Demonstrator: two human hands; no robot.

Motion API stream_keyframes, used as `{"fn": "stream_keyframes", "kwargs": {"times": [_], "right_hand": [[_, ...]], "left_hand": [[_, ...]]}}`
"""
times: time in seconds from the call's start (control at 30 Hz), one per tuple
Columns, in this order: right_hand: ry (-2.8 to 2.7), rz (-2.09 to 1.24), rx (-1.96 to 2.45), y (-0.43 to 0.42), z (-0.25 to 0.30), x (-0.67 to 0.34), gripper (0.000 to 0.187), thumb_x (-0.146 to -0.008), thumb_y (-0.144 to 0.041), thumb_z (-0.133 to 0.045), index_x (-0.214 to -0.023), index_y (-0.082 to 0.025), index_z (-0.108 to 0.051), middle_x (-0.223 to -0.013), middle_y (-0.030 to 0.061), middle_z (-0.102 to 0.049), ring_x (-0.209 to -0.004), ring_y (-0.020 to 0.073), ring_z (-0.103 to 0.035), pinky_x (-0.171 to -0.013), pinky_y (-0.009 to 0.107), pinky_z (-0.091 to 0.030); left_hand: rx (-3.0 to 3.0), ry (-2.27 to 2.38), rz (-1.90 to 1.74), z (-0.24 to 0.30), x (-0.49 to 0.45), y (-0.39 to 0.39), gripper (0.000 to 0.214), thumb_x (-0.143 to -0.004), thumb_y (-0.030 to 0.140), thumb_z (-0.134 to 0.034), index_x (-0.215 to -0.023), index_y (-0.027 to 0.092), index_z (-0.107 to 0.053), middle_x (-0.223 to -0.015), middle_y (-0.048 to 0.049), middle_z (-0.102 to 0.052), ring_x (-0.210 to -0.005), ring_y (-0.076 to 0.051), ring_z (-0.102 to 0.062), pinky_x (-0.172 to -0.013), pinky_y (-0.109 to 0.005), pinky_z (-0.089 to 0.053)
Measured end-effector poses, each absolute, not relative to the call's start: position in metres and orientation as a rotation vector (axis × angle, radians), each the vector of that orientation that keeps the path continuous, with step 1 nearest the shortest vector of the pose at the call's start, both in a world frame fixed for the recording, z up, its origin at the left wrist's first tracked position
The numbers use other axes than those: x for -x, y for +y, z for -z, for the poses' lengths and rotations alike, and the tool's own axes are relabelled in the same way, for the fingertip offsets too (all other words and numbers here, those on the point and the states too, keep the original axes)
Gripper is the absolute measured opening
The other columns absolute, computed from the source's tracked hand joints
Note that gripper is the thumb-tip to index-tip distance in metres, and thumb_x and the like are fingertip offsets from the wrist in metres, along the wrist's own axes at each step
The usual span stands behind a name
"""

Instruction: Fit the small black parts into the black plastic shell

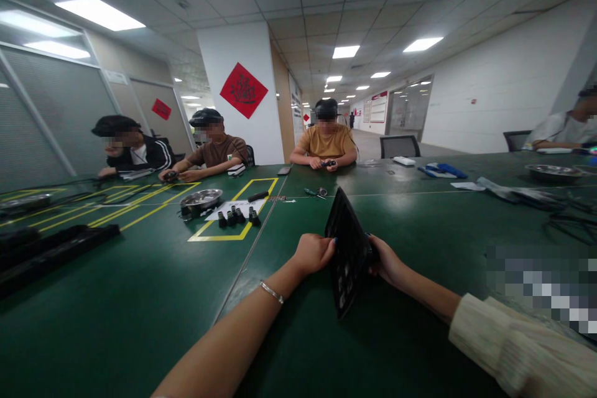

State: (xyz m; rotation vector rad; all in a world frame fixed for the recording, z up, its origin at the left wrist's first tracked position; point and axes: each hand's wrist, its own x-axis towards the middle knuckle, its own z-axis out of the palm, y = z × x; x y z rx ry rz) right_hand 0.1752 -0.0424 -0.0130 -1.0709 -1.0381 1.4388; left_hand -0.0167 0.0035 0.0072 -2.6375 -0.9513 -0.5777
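Observation:
Both my hands hold a thin black rectangular panel (347,255) tilted up on edge over the green table (280,348). Lighter patches show on the side toward the left; its exact kind I cannot make out. My left hand (316,253) grips the left side, thumb on the face and fingers closed. On the opposite side, my right hand (385,259) is closed at the edge, its fingers partly hidden behind the panel. A silver bracelet (271,292) circles my left wrist. The lower corner of the panel is near the tabletop; whether it touches I cannot tell.
Several small black cylindrical parts (239,216) stand on white paper within yellow tape, beside a metal bowl (201,199). A long black tray (60,252) lies left. Farther off are scissors (321,192), a blue cloth (442,171) and plastic bags (513,191). Several people sit around the table.

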Motion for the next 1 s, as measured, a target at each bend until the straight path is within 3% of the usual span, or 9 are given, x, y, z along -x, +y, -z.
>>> {"fn": "stream_keyframes", "kwargs": {"times": [0.47,1.0], "right_hand": [[-0.99,-1.451,1.048,-0.044,0.011,-0.174,0.029,-0.08,-0.041,-0.035,-0.074,-0.015,-0.049,-0.044,-0.0009,-0.049,-0.031,0.0095,-0.043,-0.027,0.016,-0.028],[-0.993,-1.448,1.063,-0.046,0.007,-0.173,0.028,-0.081,-0.038,-0.033,-0.075,-0.015,-0.048,-0.043,-0.0011,-0.048,-0.03,0.0099,-0.043,-0.028,0.017,-0.027]], "left_hand": [[2.618,-0.849,0.664,-0.008,0.018,0.0,0.028,-0.082,0.03,-0.028,-0.068,0.017,-0.048,-0.052,-0.0017,-0.05,-0.046,-0.011,-0.045,-0.049,-0.023,-0.031],[2.599,-0.825,0.631,-0.008,0.019,0.0,0.02,-0.078,0.029,-0.034,-0.069,0.017,-0.048,-0.053,-0.0011,-0.051,-0.047,-0.012,-0.047,-0.048,-0.023,-0.03]]}}
